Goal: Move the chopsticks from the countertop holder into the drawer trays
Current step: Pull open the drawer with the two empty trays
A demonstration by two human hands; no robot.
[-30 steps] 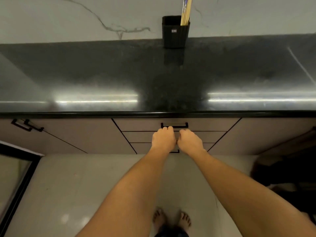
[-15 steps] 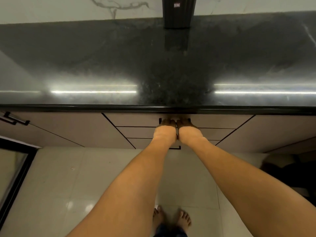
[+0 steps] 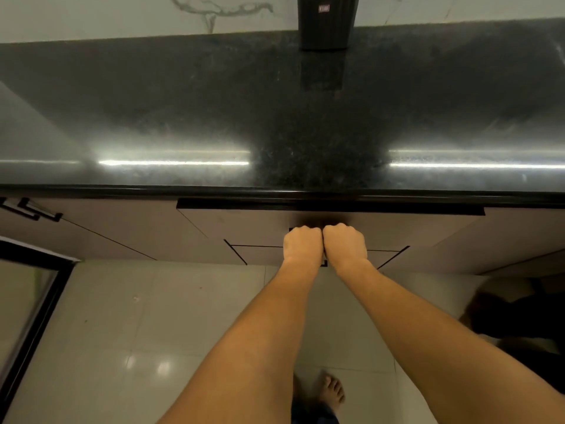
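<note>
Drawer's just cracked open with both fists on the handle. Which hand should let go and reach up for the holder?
Right, marginally. The holder stands just right of centre, above the right hand; the left hand can likely keep pulling the top drawer.

A black ribbed holder [image 3: 325, 26] stands upright at the countertop's back edge; the top drawer [image 3: 244, 228] is slightly open.

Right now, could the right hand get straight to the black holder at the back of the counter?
Probably not at once: the right hand is clenched on the top drawer handle beside the left hand. The countertop up to the holder lies bare.
</note>
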